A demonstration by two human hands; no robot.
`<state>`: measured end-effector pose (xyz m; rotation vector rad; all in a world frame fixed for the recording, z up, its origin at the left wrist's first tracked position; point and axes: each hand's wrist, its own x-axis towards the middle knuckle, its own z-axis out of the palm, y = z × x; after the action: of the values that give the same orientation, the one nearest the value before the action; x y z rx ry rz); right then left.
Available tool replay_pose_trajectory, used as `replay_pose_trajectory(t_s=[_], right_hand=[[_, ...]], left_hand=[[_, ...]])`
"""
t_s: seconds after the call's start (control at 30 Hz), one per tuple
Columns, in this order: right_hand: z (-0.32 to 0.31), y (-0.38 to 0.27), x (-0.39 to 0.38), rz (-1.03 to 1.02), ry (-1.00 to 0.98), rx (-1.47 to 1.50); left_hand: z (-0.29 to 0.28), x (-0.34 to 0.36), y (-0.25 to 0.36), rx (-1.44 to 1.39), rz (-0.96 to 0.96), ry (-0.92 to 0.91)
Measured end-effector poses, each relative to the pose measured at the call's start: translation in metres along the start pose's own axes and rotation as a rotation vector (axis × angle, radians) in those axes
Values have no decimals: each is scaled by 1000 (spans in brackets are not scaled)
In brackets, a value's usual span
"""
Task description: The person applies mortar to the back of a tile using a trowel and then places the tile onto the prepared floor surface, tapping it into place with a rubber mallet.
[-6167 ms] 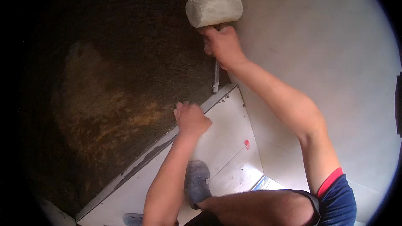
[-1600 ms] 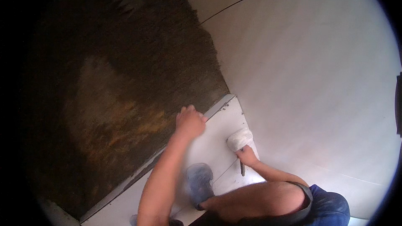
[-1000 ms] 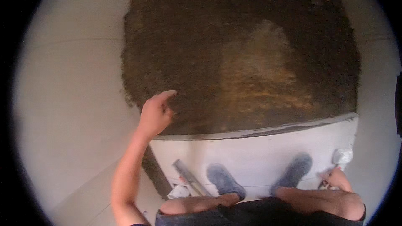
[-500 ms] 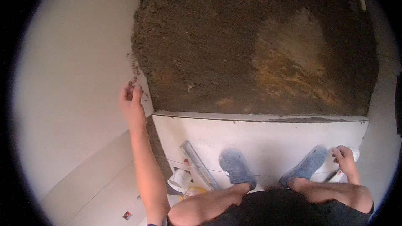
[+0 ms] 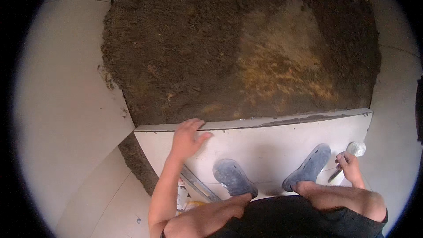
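My left hand (image 5: 188, 139) rests on the far edge of a white tile (image 5: 260, 145), fingers stretched over the edge and thumb apart on the top face. Beyond that edge spreads a bed of dark, damp mortar (image 5: 189, 53) with a paler, yellowish patch. Low on the right, my right hand (image 5: 349, 168) is closed around the dark handle of a mallet with a round white head (image 5: 356, 148). The handle's end pokes out below the fingers toward my foot. Part of the mallet is hidden by the hand.
My feet in blue-grey clogs (image 5: 233, 178) stand on the white tile. A metal level (image 5: 198, 185) lies beside the left clog, with a partly hidden white container (image 5: 182, 196) nearby. Large pale tiles (image 5: 66, 75) flank the mortar, and a dark gap (image 5: 139, 163) runs along the left.
My left hand has moved from the mortar's left border onto the white tile's far edge. My right hand has closed on the mallet, whose head has shifted slightly. The view has moved to the right.
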<state>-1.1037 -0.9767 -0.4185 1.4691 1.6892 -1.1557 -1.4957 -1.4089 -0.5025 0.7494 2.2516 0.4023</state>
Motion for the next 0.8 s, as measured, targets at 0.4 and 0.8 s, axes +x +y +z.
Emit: replay_pose_trajectory(t_s=[0.4,0.8], right_hand=[[-10,161,47,210,445,118],[-7,194,63,290,523,135]], left_hand=[[34,27,40,167,29,-125],[42,22,42,213,42,-105]])
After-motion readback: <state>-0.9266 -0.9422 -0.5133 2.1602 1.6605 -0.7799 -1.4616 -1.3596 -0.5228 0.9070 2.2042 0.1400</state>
